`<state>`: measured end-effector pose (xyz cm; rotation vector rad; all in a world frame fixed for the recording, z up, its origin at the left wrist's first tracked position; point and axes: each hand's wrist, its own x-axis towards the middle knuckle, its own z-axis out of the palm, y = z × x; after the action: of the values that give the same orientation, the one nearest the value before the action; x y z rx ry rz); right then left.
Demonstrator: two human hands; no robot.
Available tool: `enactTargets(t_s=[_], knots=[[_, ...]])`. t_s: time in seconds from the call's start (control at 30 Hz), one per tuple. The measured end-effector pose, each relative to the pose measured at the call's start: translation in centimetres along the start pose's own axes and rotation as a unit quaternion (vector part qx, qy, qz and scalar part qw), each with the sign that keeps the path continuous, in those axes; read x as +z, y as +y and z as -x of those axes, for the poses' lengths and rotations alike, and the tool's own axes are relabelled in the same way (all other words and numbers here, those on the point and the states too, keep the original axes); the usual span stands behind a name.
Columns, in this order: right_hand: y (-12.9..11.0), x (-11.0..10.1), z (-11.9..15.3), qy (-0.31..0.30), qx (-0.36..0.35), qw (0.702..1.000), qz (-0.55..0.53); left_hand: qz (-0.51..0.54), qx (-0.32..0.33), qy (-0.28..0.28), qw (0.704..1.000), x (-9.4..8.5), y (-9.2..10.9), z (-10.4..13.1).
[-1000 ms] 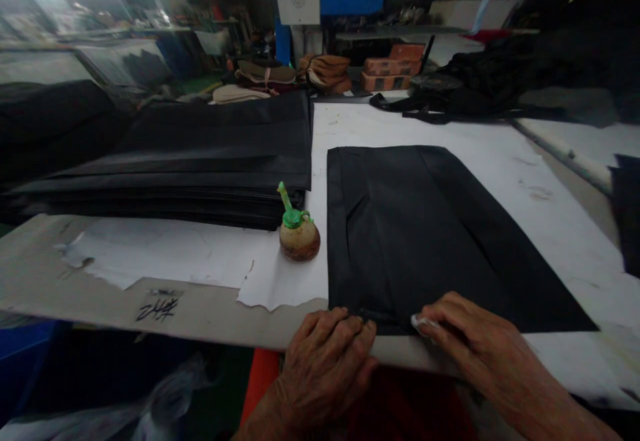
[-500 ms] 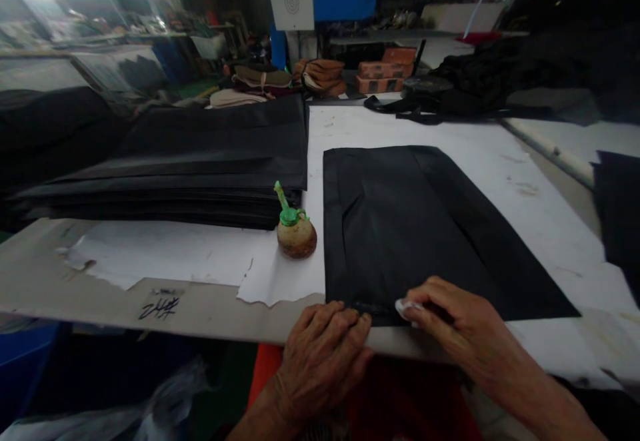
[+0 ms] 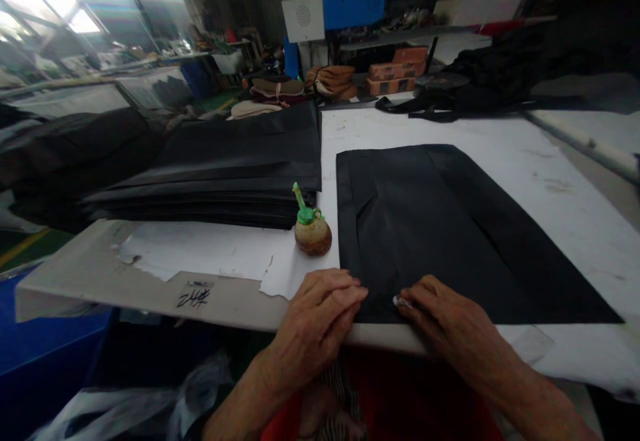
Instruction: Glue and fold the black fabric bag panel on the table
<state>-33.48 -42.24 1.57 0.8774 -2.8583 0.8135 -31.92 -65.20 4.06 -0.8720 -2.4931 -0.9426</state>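
A flat black sheet of fabric or leather-like material (image 3: 430,221) lies on the white-papered table before me, slightly creased on its left part. My left hand (image 3: 325,308) rests at its near left corner, fingers stretched out side by side and nothing visible in them. Close to the same near edge, my right hand (image 3: 445,314) is closed in a pinch on a small white cloth wad (image 3: 401,302), which touches the black sheet. Left of the sheet stands a round, brown-stained bottle (image 3: 313,236) with a green spout.
A thick stack of black sheets (image 3: 240,154) lies on the table's left side. Behind are folded brown cloths (image 3: 331,82), orange boxes (image 3: 397,71) and black straps (image 3: 425,111). The white paper (image 3: 210,248) has a torn front edge. A blue bin (image 3: 50,334) stands below left.
My left hand has moved up a little from the edge onto the corner, its fingers straighter. My right hand keeps the white wad near the same spot. The view has shifted left.
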Motion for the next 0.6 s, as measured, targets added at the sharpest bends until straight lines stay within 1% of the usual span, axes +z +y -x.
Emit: enactTargets(t_s=[0.03,0.13,0.2,0.23,0.3,0.37,0.4,0.47,0.5,0.6], knots=[[0.0,0.0,0.1,0.006,-0.007,1.000,-0.007,0.003,0.004,-0.016,1.000,0.3,-0.6,-0.8],[0.0,0.1,0.5,0.024,-0.028,0.999,-0.001,-0.015,0.024,-0.093,0.995,1.5,-2.6,-2.8],[0.1,0.0,0.7,0.027,-0.046,0.998,0.014,-0.030,0.025,-0.132,0.991,2.3,-3.6,-3.4],[0.1,-0.2,0.8,0.018,-0.054,0.998,0.018,-0.034,0.021,-0.142,0.989,2.6,-3.9,-3.4],[0.1,-0.5,0.6,-0.020,-0.066,0.998,0.005,-0.038,0.015,-0.150,0.988,2.8,-4.2,-3.3],[-0.1,-0.9,0.1,-0.048,-0.070,0.996,-0.035,-0.038,0.012,-0.152,0.988,2.8,-4.2,-3.1],[-0.3,-1.0,-0.4,-0.050,-0.069,0.995,-0.061,-0.038,0.011,-0.153,0.987,2.8,-4.2,-3.0],[-0.8,-0.8,-1.5,-0.030,-0.059,0.993,-0.100,-0.038,0.011,-0.157,0.987,2.8,-4.2,-3.0],[-1.2,-0.4,-2.1,-0.020,-0.053,0.993,-0.101,-0.038,0.013,-0.156,0.987,2.8,-4.2,-3.0],[-2.3,1.0,-3.0,-0.010,-0.034,0.999,-0.025,-0.034,0.019,-0.151,0.988,2.9,-4.4,-3.0]])
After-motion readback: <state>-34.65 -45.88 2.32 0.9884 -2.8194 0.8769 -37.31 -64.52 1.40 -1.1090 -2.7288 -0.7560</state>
